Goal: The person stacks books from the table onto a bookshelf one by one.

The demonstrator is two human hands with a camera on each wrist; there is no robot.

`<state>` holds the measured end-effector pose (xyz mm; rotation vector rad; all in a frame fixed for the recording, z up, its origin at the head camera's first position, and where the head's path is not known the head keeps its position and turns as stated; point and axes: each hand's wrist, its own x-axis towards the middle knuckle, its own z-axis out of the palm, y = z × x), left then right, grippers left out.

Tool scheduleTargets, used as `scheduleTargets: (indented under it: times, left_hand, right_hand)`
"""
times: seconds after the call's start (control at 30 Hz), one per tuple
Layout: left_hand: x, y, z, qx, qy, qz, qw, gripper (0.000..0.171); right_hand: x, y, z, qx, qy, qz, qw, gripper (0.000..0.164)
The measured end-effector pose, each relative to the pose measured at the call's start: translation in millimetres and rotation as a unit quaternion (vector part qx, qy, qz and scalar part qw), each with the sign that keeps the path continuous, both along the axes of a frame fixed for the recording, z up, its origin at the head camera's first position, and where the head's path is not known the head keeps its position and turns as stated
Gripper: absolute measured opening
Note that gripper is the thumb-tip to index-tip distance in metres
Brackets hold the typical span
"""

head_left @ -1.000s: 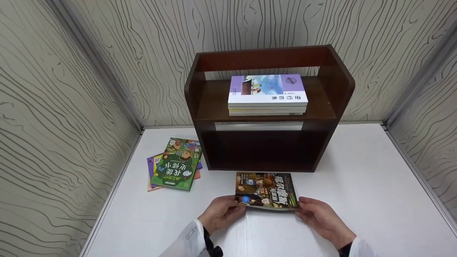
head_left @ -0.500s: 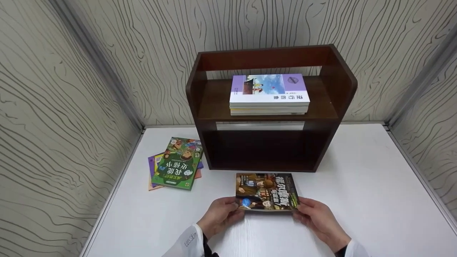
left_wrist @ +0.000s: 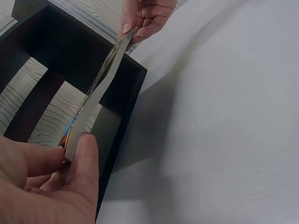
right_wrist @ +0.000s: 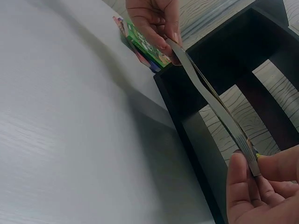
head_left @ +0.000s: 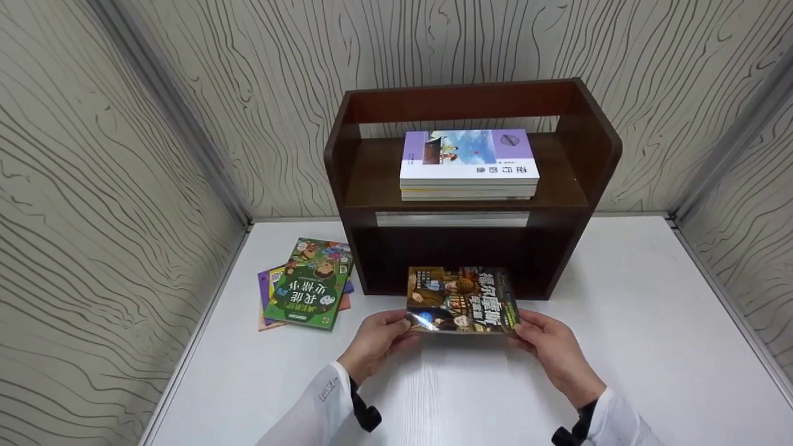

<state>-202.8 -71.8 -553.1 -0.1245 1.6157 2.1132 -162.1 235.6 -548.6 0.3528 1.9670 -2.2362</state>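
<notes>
Pinching a glossy paperback point(head_left: 461, 300) by its two near corners, the left hand point(head_left: 375, 337) and the right hand point(head_left: 556, 348) hold it above the smooth white table point(head_left: 446, 396), before the lower bay of a dark brown shelf point(head_left: 458, 244). Square-edged stacked books point(head_left: 469, 162) lie on its upper board; a green book point(head_left: 310, 288) tops a fanned pile point(head_left: 264, 294). Wavy lines pattern the pale walls point(head_left: 464, 43).

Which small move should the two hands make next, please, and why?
Perhaps ease the dark-covered book forward into the lower compartment: the left hand and right hand pinch its two ends, and it is held raised at that opening.
</notes>
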Motion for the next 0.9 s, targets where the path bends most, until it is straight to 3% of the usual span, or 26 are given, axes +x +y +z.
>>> scheduleTargets:
  times: [0.27, 0.53, 0.9]
  left_hand:
    - [-31.1, 10, 8.4, -0.019, 0.011, 0.038, 0.9991, 0.042]
    - [-63.8, 15, 3.4, -0.056, 0.024, 0.065, 0.996, 0.042]
    - [-83.6, 25, -6.6, -0.057, 0.014, 0.109, 0.9923, 0.041]
  right_hand:
    - [-32.5, 1, 8.9, 0.002, 0.025, 0.0, 1.0, 0.043]
    - [-64.8, -1, 4.0, 0.05, 0.029, -0.006, 0.998, 0.044]
    - [-91.0, -8, -8.8, 0.082, 0.037, -0.043, 0.995, 0.038]
